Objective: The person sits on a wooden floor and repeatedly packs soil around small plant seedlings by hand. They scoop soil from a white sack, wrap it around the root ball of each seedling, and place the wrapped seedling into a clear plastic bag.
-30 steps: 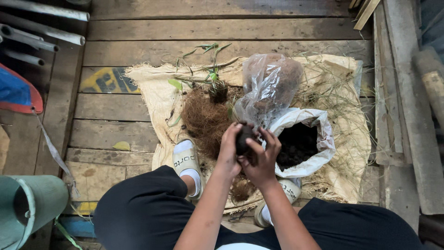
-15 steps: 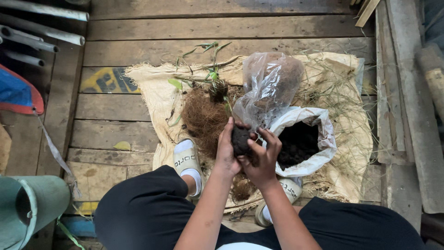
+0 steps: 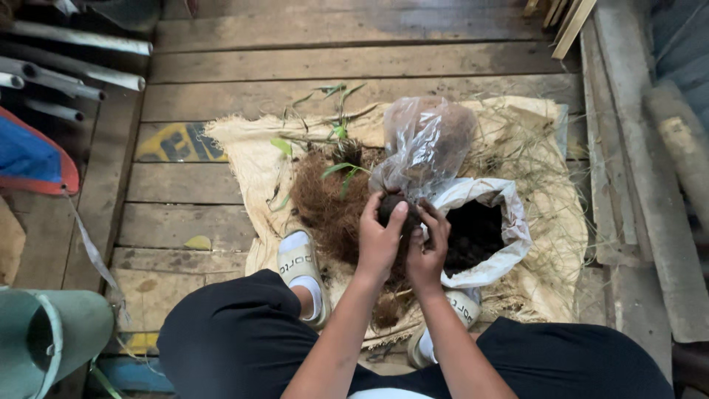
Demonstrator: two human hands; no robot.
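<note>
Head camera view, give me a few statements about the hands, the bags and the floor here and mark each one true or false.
1. Both hands, left hand and right hand, cup a dark lump of soil. True.
2. The white sack of dark soil is closed. False: its mouth is open.
3. The beige burlap cloth lies on a wooden plank floor. True.
4. The clear plastic bag lies beside the grey metal pipes. False: it stands on the cloth, by the hands.

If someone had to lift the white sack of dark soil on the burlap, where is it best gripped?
Probably by the rolled-down rim of the white sack of dark soil, on its far right edge, coming from the right. The rim is folded into a thick cuff there, and that side is away from both hands and the clear plastic bag.
</note>
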